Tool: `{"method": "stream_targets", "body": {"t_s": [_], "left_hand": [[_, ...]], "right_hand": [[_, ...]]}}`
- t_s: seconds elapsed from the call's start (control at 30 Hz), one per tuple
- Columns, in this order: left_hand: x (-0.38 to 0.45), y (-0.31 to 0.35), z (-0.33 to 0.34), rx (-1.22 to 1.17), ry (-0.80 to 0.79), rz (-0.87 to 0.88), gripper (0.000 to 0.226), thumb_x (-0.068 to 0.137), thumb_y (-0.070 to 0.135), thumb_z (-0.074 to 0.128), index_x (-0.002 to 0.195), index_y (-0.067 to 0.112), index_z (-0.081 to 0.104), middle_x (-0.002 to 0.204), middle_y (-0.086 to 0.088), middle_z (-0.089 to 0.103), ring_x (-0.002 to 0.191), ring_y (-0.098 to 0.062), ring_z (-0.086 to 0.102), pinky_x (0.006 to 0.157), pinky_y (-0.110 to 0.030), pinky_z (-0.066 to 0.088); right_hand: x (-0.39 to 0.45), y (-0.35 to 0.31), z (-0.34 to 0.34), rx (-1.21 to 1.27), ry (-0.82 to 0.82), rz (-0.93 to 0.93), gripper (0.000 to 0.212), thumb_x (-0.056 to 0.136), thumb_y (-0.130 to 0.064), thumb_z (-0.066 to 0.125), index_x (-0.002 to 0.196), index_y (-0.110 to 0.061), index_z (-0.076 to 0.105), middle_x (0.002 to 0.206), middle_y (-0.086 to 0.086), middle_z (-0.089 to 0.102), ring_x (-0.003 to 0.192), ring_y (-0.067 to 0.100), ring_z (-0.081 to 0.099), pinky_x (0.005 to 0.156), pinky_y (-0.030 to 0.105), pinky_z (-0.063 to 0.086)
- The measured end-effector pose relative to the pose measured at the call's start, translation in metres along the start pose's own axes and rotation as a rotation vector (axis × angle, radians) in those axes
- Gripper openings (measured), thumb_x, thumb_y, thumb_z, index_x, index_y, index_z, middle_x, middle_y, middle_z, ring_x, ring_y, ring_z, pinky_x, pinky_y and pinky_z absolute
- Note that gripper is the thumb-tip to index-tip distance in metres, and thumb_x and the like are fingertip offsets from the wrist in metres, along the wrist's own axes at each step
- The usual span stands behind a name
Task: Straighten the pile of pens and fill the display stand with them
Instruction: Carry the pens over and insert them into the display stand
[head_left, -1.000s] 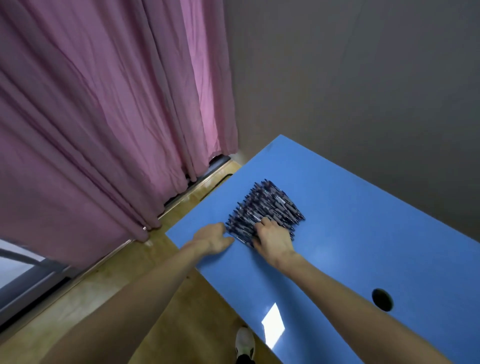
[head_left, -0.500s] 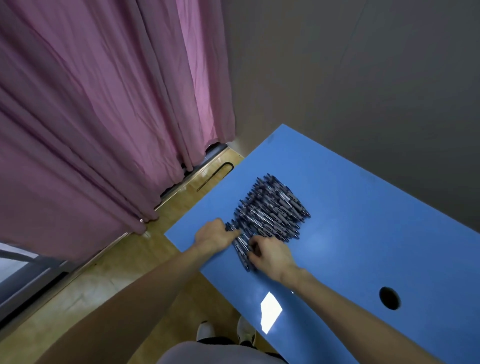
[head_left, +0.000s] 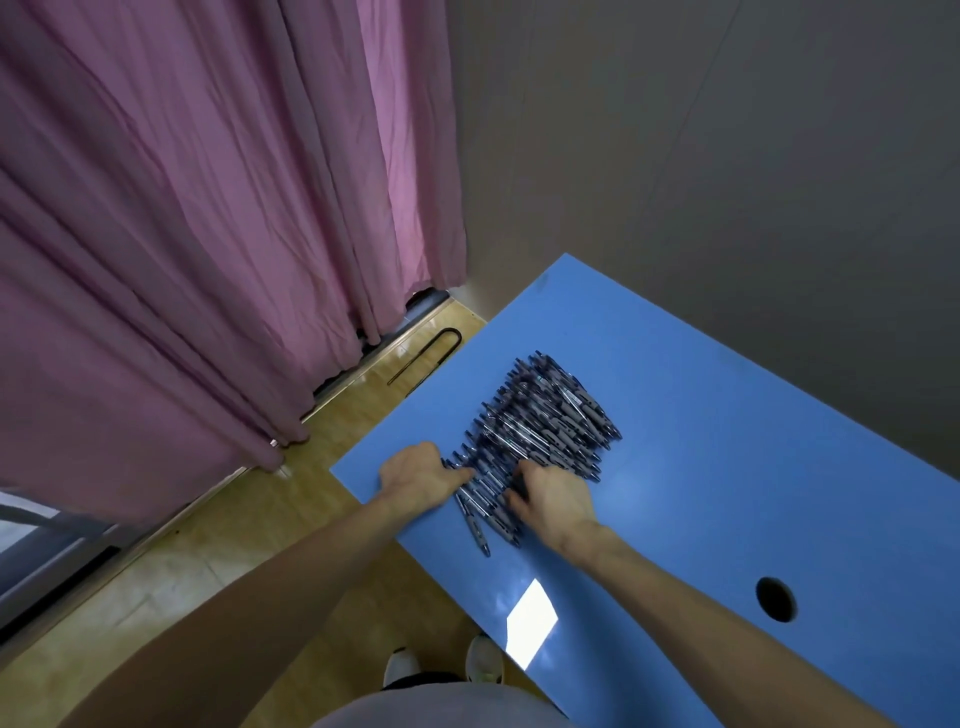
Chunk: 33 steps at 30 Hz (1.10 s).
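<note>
Few pens (head_left: 485, 512) dragged nearer, right hand (head_left: 553, 499) fingers curled on pile (head_left: 550, 415), left hand (head_left: 421, 475) pinching pens

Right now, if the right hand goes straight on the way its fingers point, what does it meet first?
The pens. The right hand already lies at the near edge of the pile of pens, fingers pointing into it, so it would push further into the pile, then likely over bare blue table.

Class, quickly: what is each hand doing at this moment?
Left hand: fingers curled, resting against the near end of the pens; no clear grasp.
Right hand: fingers curled into the pens, gathering some.
</note>
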<state>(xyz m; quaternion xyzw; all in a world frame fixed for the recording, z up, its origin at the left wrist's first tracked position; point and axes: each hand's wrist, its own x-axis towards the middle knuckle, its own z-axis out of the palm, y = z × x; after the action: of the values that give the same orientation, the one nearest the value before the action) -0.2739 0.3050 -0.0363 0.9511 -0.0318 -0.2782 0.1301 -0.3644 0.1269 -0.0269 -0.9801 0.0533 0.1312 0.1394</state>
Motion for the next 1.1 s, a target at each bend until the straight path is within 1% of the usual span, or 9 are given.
{"method": "stream_targets", "body": {"t_s": [0.1,0.23,0.37,0.5,0.63,0.77,0.9,1.03,1.1], "left_hand": [[-0.004,0.001,-0.007,0.01,0.018,-0.003,0.064,0.081,0.077,0.063,0.09,0.017,0.047,0.077,0.002,0.054,0.068,-0.016,0.052,0.052,-0.033,0.035],[-0.008,0.004,-0.013,-0.008,0.026,0.042,0.072,0.081,0.071,0.07,0.114,0.012,0.045,0.086,0.001,0.055,0.074,-0.016,0.051,0.06,-0.035,0.043],[-0.012,0.003,-0.016,0.019,0.052,0.06,0.071,0.082,0.07,0.07,0.115,0.012,0.044,0.084,0.002,0.054,0.072,-0.015,0.05,0.058,-0.034,0.041],[-0.02,-0.002,-0.014,0.051,0.097,0.068,0.075,0.085,0.071,0.065,0.121,0.009,0.042,0.079,0.002,0.054,0.066,-0.014,0.05,0.051,-0.033,0.038],[-0.03,-0.005,-0.006,0.045,0.123,0.081,0.085,0.082,0.08,0.059,0.126,0.009,0.038,0.075,0.003,0.055,0.063,-0.012,0.05,0.046,-0.032,0.032],[-0.035,-0.003,0.004,0.009,0.107,0.072,0.075,0.086,0.07,0.065,0.124,0.011,0.038,0.073,0.004,0.053,0.063,-0.013,0.052,0.046,-0.031,0.032],[-0.034,-0.003,0.005,-0.025,0.109,0.061,0.077,0.085,0.068,0.067,0.128,0.013,0.036,0.076,0.003,0.056,0.065,-0.013,0.054,0.047,-0.032,0.034],[-0.032,-0.006,0.004,-0.027,0.133,0.064,0.087,0.084,0.072,0.065,0.139,0.012,0.034,0.087,0.002,0.062,0.075,-0.017,0.058,0.051,-0.032,0.038],[-0.031,-0.009,0.005,-0.029,0.135,0.067,0.088,0.085,0.073,0.064,0.14,0.012,0.034,0.09,0.001,0.063,0.078,-0.018,0.059,0.053,-0.033,0.041]], "right_hand": [[0.003,-0.003,-0.008,-0.075,-0.024,-0.024,0.022,0.102,-0.038,0.053,0.101,-0.016,0.059,0.093,0.005,0.071,0.08,0.026,0.064,0.062,0.03,0.039],[0.009,-0.006,-0.016,-0.112,-0.074,-0.014,0.022,0.097,-0.036,0.063,0.088,-0.019,0.052,0.095,0.006,0.07,0.084,0.026,0.065,0.065,0.03,0.042],[0.009,-0.007,-0.016,-0.151,-0.076,-0.016,0.021,0.095,-0.035,0.067,0.088,-0.018,0.055,0.095,0.006,0.071,0.081,0.025,0.065,0.065,0.029,0.045],[0.004,-0.009,-0.011,-0.168,-0.062,-0.007,0.019,0.098,-0.033,0.063,0.099,-0.015,0.063,0.095,0.005,0.071,0.081,0.025,0.064,0.064,0.029,0.044],[0.003,-0.011,-0.012,-0.129,-0.067,0.026,0.019,0.098,-0.034,0.062,0.095,-0.017,0.058,0.094,0.005,0.07,0.082,0.024,0.066,0.063,0.029,0.044],[0.002,-0.012,-0.012,-0.098,-0.079,0.056,0.019,0.097,-0.034,0.063,0.091,-0.017,0.058,0.086,0.003,0.067,0.073,0.021,0.056,0.061,0.028,0.043],[-0.001,-0.011,-0.011,-0.105,-0.084,0.064,0.021,0.096,-0.034,0.064,0.086,-0.016,0.061,0.078,0.0,0.061,0.07,0.021,0.058,0.058,0.026,0.04],[-0.006,-0.006,-0.011,-0.04,0.0,0.044,0.02,0.098,-0.035,0.059,0.104,-0.016,0.061,0.09,0.004,0.071,0.083,0.025,0.067,0.061,0.029,0.041],[-0.01,-0.002,-0.01,-0.007,0.083,0.044,0.022,0.101,-0.036,0.056,0.115,-0.019,0.053,0.091,0.003,0.07,0.077,0.024,0.063,0.061,0.03,0.039]]}}
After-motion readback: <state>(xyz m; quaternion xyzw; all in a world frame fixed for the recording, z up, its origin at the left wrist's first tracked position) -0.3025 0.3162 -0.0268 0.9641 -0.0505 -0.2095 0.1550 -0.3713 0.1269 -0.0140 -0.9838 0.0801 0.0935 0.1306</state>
